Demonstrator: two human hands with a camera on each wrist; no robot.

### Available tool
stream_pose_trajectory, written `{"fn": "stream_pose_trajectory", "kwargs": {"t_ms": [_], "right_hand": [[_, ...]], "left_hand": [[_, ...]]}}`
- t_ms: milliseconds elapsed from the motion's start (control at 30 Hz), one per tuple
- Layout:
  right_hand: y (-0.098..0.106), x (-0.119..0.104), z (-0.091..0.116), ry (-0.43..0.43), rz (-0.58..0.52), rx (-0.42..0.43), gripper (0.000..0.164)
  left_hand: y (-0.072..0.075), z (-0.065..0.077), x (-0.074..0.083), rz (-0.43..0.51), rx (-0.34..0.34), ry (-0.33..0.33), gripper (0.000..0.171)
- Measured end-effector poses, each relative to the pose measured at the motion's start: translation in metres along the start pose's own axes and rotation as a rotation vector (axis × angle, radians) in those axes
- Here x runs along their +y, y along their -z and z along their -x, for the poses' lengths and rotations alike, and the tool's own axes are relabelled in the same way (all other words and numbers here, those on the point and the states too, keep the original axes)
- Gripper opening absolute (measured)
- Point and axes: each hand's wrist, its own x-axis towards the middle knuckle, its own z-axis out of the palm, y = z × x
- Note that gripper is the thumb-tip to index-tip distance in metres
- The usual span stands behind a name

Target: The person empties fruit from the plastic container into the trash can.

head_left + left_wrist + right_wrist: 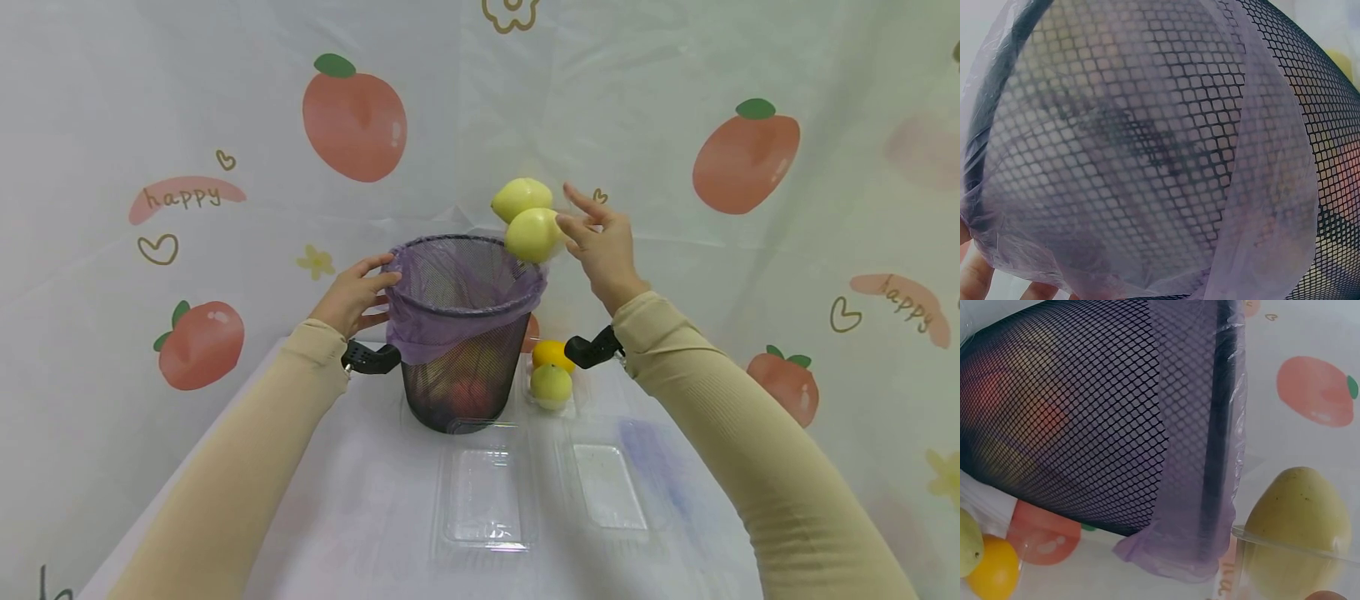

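R hand up w/ clear plastic box, 2 fruits just off its fingertips

Your R fingers are narrow, pinching the box's R end. The nearer pear-shaped fruit sits right beside those fingertips, to their L; the farther pear-shaped fruit is just beyond it. Both show above the R side of the rim of the black mesh bin. Your L hand grips the rim's L side, fingers spread & curved round it over the purple liner.

Bin stands toward the desk's far edge; red & yellow shapes show dimly thru the mesh. Just R of its base: an orange w/ a green fruit in front. Nearer you, 2 clear trays lie side by side.
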Motion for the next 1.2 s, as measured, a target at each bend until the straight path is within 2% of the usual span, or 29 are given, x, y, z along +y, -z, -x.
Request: {"fn": "stream_pose_trajectory", "kwargs": {"t_ms": [367, 567, 800, 967, 1100, 1200], "right_hand": [[0.001, -0.006, -0.001, 0.025, 0.024, 0.014, 0.047], [0.005, -0.013, -0.002, 0.050, -0.039, 0.030, 0.050], [0.009, -0.012, -0.003, 0.039, -0.086, 0.060, 0.051], [0.019, -0.008, 0.002, -0.002, -0.254, 0.062, 0.055], [0.032, -0.007, 0.007, -0.071, -0.444, 0.058, 0.059], [0.042, -0.004, 0.011, -0.119, -0.532, 0.063, 0.061]], "left_hand": [[0.000, 0.000, 0.000, 0.003, 0.000, -0.001, 0.059], [0.000, 0.000, 0.000, 0.005, 0.000, -0.004, 0.059], [0.000, 0.000, -0.001, -0.001, 0.001, -0.001, 0.059], [0.000, 0.000, -0.001, 0.005, 0.000, 0.000, 0.058], [0.001, -0.001, -0.002, 0.010, 0.001, 0.000, 0.058], [0.001, -0.001, -0.002, 0.013, 0.002, -0.001, 0.058]]}}
